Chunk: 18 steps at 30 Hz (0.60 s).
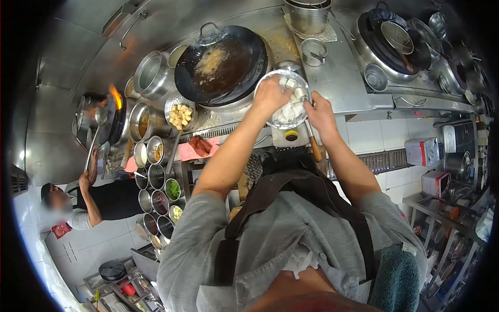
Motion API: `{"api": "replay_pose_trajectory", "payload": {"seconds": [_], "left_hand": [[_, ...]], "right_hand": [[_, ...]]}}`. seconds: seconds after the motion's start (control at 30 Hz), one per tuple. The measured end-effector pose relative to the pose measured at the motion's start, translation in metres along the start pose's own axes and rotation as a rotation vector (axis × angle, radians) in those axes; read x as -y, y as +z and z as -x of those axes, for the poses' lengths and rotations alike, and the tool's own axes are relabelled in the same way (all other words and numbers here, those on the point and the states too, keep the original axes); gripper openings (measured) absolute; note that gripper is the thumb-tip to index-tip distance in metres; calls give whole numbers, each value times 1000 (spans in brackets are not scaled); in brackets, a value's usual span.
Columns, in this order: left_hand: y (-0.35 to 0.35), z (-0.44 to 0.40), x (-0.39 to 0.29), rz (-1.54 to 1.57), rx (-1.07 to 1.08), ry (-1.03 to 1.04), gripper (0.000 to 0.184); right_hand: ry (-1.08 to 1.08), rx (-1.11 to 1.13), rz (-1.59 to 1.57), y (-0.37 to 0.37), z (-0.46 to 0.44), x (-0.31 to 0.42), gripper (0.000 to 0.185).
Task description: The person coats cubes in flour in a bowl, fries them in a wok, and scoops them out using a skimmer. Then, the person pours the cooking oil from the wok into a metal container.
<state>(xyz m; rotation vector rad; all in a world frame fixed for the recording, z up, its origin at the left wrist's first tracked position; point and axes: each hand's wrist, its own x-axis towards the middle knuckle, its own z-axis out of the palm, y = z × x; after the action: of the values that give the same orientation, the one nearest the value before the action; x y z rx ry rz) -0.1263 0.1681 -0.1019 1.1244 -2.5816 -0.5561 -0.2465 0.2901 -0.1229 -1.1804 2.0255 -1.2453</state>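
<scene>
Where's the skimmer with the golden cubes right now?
In the head view, the skimmer is left of center, just below the large wok's left side, well left of the left hand.

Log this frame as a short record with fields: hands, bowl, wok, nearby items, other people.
left hand: fingers down among the white pieces in the bowl
right hand: at the rim of the bowl
bowl: round, metallic, held beside the wok, white pieces inside
wok: dark liquid with a pale foamy patch
nearby: strainer holding golden cubes, left of the bowl
other people: one co-worker at far left, holding a ladle near a flame
</scene>
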Motion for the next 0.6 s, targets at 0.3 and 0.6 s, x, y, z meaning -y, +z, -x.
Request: {"api": "replay_pose_trajectory", "payload": {"seconds": [0.3, 0.6], "left_hand": [[15, 6, -7, 204, 29, -5, 56], [14, 16, -13, 18, 142, 238, 59]], "right_hand": [[1, 58, -35, -10, -2, -2, 18], [-26, 215, -17, -7, -36, -29, 26]]}}
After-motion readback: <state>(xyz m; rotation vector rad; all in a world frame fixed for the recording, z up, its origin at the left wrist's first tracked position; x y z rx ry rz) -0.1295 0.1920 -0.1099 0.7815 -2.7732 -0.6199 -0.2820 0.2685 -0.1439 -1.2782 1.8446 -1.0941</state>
